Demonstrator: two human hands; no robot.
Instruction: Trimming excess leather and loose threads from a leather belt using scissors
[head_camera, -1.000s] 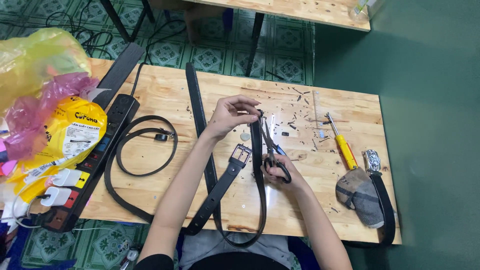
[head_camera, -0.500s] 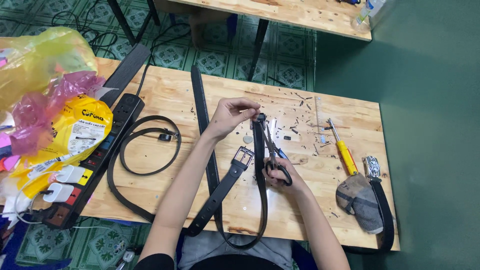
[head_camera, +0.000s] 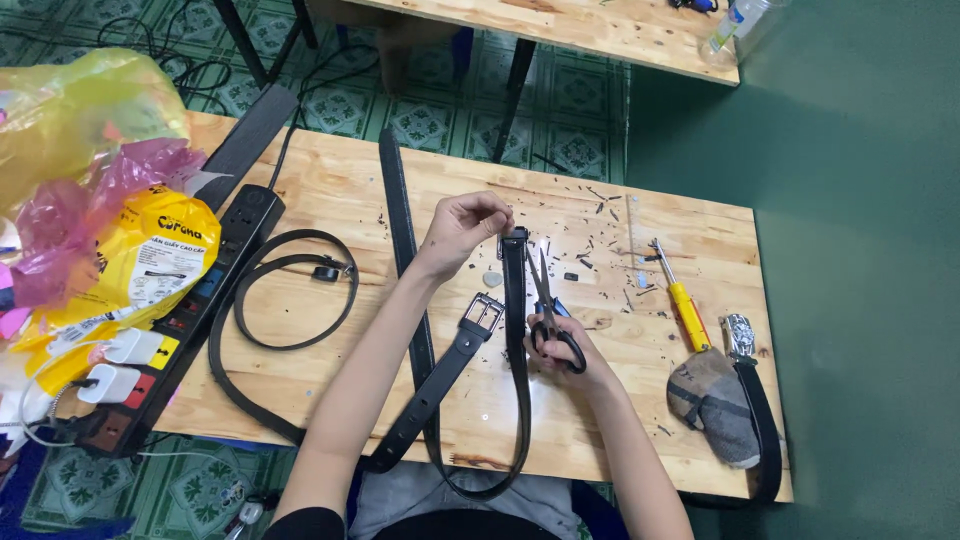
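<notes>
My left hand (head_camera: 462, 225) pinches the far end of a black leather belt (head_camera: 516, 330) and holds it taut over the wooden table (head_camera: 330, 190). My right hand (head_camera: 565, 350) grips black-handled scissors (head_camera: 548, 310), their blades pointing away from me along the belt's right edge. The belt loops back over the table's near edge to a silver buckle (head_camera: 482, 313) lying between my forearms. Small black leather scraps (head_camera: 600, 250) are scattered beyond the scissors.
A second black belt (head_camera: 400, 210) lies lengthwise on the table, and another coils at the left (head_camera: 290, 290). A black power strip (head_camera: 190, 320) and coloured plastic bags (head_camera: 110, 210) fill the left side. A yellow-handled screwdriver (head_camera: 685, 305), a folded grey cloth (head_camera: 715, 405) and a belt with a metal buckle (head_camera: 745, 345) lie at the right.
Both hands keep their hold on the belt and scissors. The view has shifted slightly; the hands and scissors have barely moved.
</notes>
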